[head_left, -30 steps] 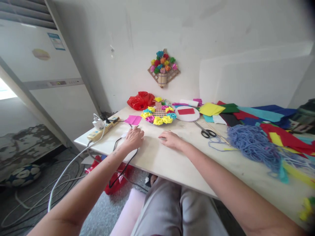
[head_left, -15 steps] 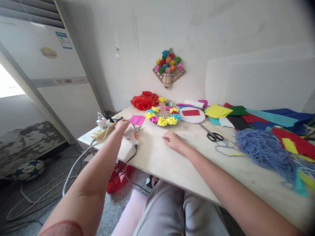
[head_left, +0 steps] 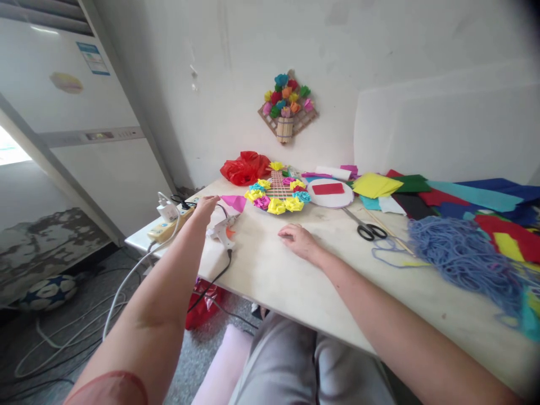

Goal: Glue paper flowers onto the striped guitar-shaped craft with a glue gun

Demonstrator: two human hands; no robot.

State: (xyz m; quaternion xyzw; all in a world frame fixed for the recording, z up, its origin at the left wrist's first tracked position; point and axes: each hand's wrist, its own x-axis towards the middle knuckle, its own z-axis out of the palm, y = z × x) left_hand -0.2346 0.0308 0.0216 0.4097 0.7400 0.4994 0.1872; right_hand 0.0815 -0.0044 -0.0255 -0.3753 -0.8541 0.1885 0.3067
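Note:
My left hand (head_left: 206, 206) reaches out over the table's left end, fingers extended toward the yellow power strip (head_left: 167, 226) and its plugs; it holds nothing that I can see. Just right of it lies a white hot glue gun (head_left: 222, 229) with a black cord running off the table edge. My right hand (head_left: 296, 238) rests palm down on the bare tabletop (head_left: 295, 281), fingers loosely spread. Beyond the hands sit a pink paper piece (head_left: 235, 201) and a round craft ringed with paper flowers (head_left: 279, 195).
Scissors (head_left: 365, 228), a white disc with a red rectangle (head_left: 329, 193), coloured paper sheets (head_left: 422, 191) and a heap of blue yarn (head_left: 459, 253) cover the right side. A red bag (head_left: 244, 167) lies by the wall. Cables trail on the floor at left.
My left hand lifted off the glue gun and moved left and farther out toward the power strip. The right hand stayed flat on the table.

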